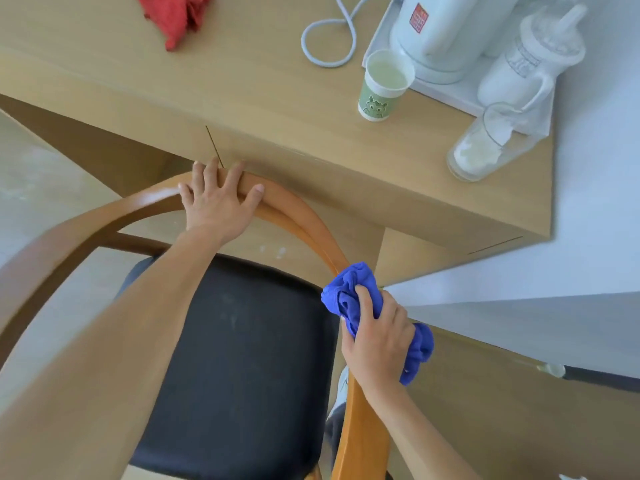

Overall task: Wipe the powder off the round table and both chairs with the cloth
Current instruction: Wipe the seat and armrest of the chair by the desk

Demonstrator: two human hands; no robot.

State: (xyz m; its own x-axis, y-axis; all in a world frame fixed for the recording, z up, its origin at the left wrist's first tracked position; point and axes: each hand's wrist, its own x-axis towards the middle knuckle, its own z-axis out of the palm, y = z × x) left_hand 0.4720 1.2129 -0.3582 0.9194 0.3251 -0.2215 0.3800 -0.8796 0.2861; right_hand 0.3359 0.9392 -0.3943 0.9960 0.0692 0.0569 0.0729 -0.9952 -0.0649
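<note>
Our right hand [379,336] grips the blue cloth [349,296], bunched against the chair [304,216] on its right armrest — our left hand [218,199] rests flat, fingers spread, on the curved backrest, beside the bench [277,109].

Blue cloth [349,299], black chair seat [242,358], red rag [176,15].

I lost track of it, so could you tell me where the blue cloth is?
The blue cloth is gripped in the right hand, lower right of the head view, against the chair frame's right arm.
</note>
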